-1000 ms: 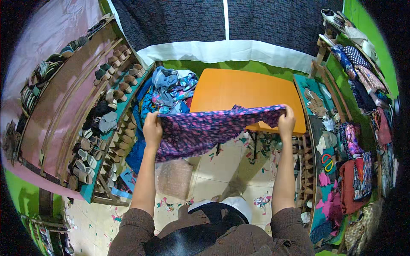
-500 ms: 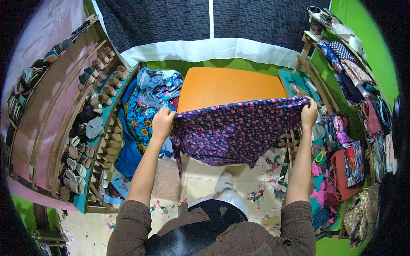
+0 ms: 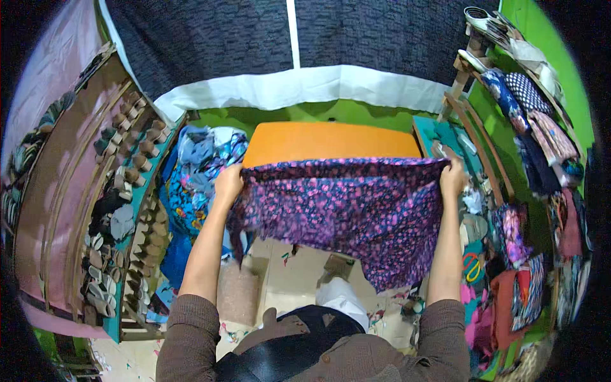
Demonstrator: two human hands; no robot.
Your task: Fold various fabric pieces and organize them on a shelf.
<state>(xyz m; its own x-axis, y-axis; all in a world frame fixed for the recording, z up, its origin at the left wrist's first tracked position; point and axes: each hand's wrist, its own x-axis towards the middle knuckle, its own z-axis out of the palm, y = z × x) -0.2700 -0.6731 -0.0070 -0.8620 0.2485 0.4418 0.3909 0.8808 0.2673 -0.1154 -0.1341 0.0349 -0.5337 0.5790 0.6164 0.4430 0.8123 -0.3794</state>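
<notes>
A dark floral fabric (image 3: 337, 210) with pink and purple flowers is stretched out between my two hands, its top edge fairly straight and its lower edge hanging unevenly. My left hand (image 3: 230, 184) is closed on the top left corner, beside a heap of blue patterned cloth (image 3: 188, 184). At the top right corner, my right hand (image 3: 453, 178) grips the same fabric. Behind the cloth stands an orange tabletop (image 3: 331, 140); the fabric hides its near edge.
Shoe shelves (image 3: 121, 210) line the left side. On the right, a teal shelf (image 3: 468, 254) bears scissors (image 3: 471, 267) with red-yellow handles, near folded clothes (image 3: 509, 299). A brown block-like object (image 3: 238, 294) and cloth scraps lie on the tiled floor. A dark curtain (image 3: 203, 44) hangs behind.
The fabric's lower right part has swung down and hangs lower. Both hands remain closed on its corners, sitting slightly lower and further left in the view, which has shifted.
</notes>
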